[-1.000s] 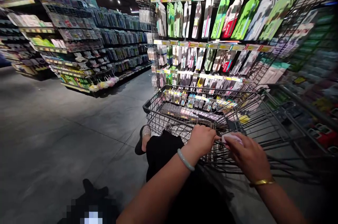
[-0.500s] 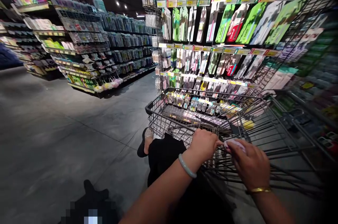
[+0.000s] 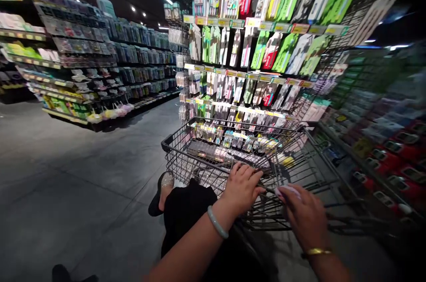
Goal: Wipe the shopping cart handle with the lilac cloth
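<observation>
Head view. Shop aisle, grey tiled floor (image 3: 66,193). Wire cart (image 3: 233,149) sits at centre frame, its basket running away from the person toward 12–1 o'clock, nose close to a rack (image 3: 253,60) of hanging packets. Long axis of the cart: near-to-far, skewed a little right; handle end nearest the body.

Left hand (image 3: 242,188) lies on the near rim of the cart, fingers curled over the wire, closed on it. Pale bangle (image 3: 217,222) on that wrist.

Right hand (image 3: 304,217) just beside the left, at its 3–4 o'clock, also at the near rim; it is closed around a small pale thing (image 3: 286,190) that shows past the knuckles. Cannot tell what it is, nor whether the fingers also grip the wire. Gold bracelet (image 3: 316,252) on that wrist.

Below the hands: black clothing, one foot in a dark sandal (image 3: 163,186) at 8 o'clock of the cart.

Judgement: the step in hand looks like steering the cart along the rack. A next move would call for a firm grip with both hands and clearance from the shelves (image 3: 382,140) at 3 o'clock, which stand near the cart's right side.
</observation>
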Motion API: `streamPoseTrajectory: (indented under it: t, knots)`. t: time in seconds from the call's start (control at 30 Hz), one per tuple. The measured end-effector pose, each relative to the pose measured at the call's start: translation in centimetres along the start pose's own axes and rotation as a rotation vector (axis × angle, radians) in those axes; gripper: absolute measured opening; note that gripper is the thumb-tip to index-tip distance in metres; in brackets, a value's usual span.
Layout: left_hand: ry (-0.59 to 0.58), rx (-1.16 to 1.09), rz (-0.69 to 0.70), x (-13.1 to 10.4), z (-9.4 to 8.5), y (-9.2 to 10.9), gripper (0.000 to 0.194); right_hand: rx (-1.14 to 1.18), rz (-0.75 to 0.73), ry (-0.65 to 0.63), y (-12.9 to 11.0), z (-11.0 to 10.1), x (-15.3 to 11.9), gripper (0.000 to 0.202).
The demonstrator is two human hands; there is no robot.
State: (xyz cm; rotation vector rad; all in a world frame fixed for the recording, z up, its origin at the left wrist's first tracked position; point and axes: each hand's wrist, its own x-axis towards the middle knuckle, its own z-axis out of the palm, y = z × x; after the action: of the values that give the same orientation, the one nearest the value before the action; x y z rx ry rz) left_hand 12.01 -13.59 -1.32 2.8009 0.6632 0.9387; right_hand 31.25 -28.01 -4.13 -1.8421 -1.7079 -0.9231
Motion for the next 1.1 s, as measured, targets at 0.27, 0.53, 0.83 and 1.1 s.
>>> streamPoseTrajectory:
  t: [0.27, 0.53, 0.83, 1.1]
  knots:
    - [-0.209, 0.099, -0.051, 0.8, 0.1, -0.5, 0.031, 0.098, -0.046, -0.013, -1.2, -0.7, 0.9, 0.031]
    - [-0.195, 0.133, -0.043, 0.7, 0.0, -0.3, 0.031, 0.016, 0.131, 0.185, -4.9, 0.7, 0.9, 0.028]
    - [-0.197, 0.105, -0.051, 0.7, -0.2, -0.7, 0.032, 0.159, -0.051, 0.119, 0.2, -2.2, -1.2, 0.035]
    - [-0.122, 0.098, -0.074, 0.2, 0.2, -0.4, 0.026, 0.173, -0.089, 0.227, -4.7, 1.7, 0.8, 0.032]
